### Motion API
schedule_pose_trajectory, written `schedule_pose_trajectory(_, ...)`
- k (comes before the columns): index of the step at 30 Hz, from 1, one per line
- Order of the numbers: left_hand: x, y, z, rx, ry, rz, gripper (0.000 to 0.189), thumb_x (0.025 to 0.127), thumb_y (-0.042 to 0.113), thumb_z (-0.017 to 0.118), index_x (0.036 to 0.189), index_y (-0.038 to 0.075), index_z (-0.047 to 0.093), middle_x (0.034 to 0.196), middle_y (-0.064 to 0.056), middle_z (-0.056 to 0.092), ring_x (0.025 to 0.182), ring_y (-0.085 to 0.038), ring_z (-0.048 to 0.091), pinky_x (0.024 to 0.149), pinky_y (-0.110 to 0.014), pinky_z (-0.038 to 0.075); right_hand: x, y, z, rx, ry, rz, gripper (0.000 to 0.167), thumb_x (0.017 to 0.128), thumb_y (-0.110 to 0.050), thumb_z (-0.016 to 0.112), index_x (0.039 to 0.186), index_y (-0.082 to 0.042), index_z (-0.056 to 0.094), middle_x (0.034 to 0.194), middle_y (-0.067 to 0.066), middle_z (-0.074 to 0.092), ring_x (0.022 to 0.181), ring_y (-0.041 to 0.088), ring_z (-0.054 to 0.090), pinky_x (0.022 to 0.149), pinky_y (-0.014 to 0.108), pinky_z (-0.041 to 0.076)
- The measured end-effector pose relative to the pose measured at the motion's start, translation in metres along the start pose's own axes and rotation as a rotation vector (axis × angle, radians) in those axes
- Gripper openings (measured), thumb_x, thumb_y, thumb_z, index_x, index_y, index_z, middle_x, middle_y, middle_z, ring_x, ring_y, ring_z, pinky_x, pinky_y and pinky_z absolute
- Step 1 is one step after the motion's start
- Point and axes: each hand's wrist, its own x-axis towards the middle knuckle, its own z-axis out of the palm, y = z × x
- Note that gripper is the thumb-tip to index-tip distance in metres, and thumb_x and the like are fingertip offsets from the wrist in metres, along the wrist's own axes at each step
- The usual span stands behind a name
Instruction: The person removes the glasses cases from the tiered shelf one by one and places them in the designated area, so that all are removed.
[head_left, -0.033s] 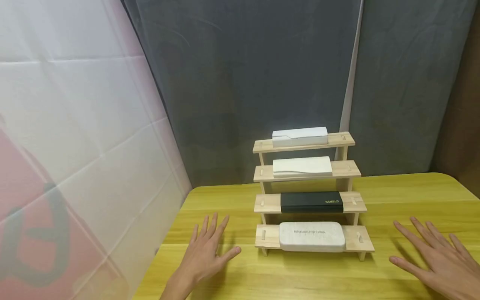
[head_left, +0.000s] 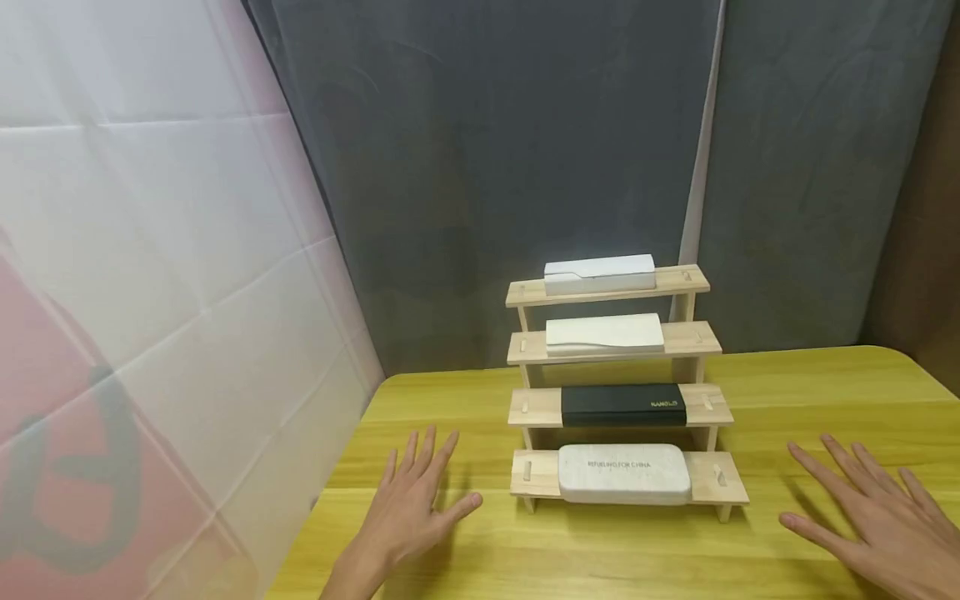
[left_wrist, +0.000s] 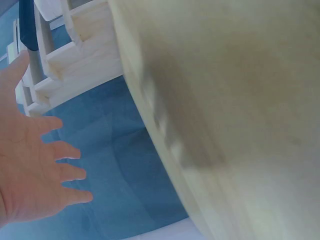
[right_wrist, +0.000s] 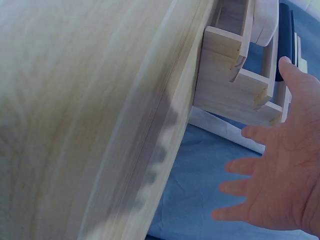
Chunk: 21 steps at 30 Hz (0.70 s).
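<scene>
My left hand (head_left: pixel 408 508) is held over the table with fingers spread, left of a four-tier wooden stand (head_left: pixel 708 483). To the stand's right, my right hand (head_left: pixel 877 517) is spread the same way. Neither hand touches anything; both wrist views show bare palms and shadows on the tabletop. On the lowest tier lies a pale rounded case (head_left: pixel 624 483) lettered "REFUELING FOR CHINA". Above it sits a black case (head_left: pixel 618 404) with gold lettering. A cream-white case (head_left: pixel 604 333) occupies the third tier, and another white case (head_left: pixel 600 277) lies on the top one.
The yellow wood-grain table (head_left: pixel 465 567) carries the stand toward its back edge. Behind hangs a dark grey curtain (head_left: pixel 487 167) with a pale gap. A white and pink cloth (head_left: pixel 187 208) hangs along the left side.
</scene>
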Motion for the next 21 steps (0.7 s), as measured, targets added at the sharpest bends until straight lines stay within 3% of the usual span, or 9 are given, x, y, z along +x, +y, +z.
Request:
schedule_pose_trajectory(8, 0.0, 0.005, -0.004, 0.006, 0.009, 0.015, 0.093, 0.099, 0.073, 0.054, 0.17, 0.019, 0.028, 0.174, -0.017, 0.014, 0.16, -0.043, 0.01, 0.128, -0.065, 0.006, -0.002, 0.003, 0.003, 0.044, -0.004, -0.011, 0.101, 0.099, -0.07, 0.059, 0.172, -0.017, 0.015, 0.166, 0.041, 0.014, 0.141, 0.073, 0.017, 0.105, 0.09, 0.003)
schedule_pose_trajectory(14, 0.0, 0.006, -0.005, 0.005, 0.047, 0.04, 0.094, 0.1, 0.069, 0.057, 0.17, 0.013, 0.025, 0.173, -0.019, 0.017, 0.16, -0.04, 0.013, 0.129, -0.059, 0.009, 0.003, 0.002, 0.001, 0.068, 0.004, -0.043, 0.106, 0.098, -0.068, 0.063, 0.17, -0.004, 0.017, 0.164, 0.042, 0.02, 0.144, 0.069, 0.02, 0.11, 0.085, 0.012)
schedule_pose_trajectory(17, 0.001, 0.007, -0.004, -0.002, 0.069, 0.055, 0.097, 0.1, 0.068, 0.059, 0.169, 0.009, 0.025, 0.172, -0.02, 0.019, 0.16, -0.04, 0.016, 0.129, -0.058, 0.011, 0.006, -0.001, -0.001, 0.086, -0.007, -0.042, 0.109, 0.098, -0.067, 0.064, 0.167, 0.003, 0.018, 0.162, 0.044, 0.02, 0.145, 0.068, 0.02, 0.114, 0.082, 0.01)
schedule_pose_trajectory(21, 0.002, 0.009, -0.004, -0.023, 0.086, 0.067, 0.101, 0.099, 0.067, 0.062, 0.169, 0.006, 0.021, 0.172, -0.02, 0.019, 0.159, -0.04, 0.019, 0.128, -0.058, 0.014, 0.008, -0.005, -0.005, 0.111, 0.001, -0.051, 0.112, 0.096, -0.066, 0.067, 0.167, 0.005, 0.016, 0.163, 0.043, 0.021, 0.144, 0.067, 0.024, 0.112, 0.082, 0.017)
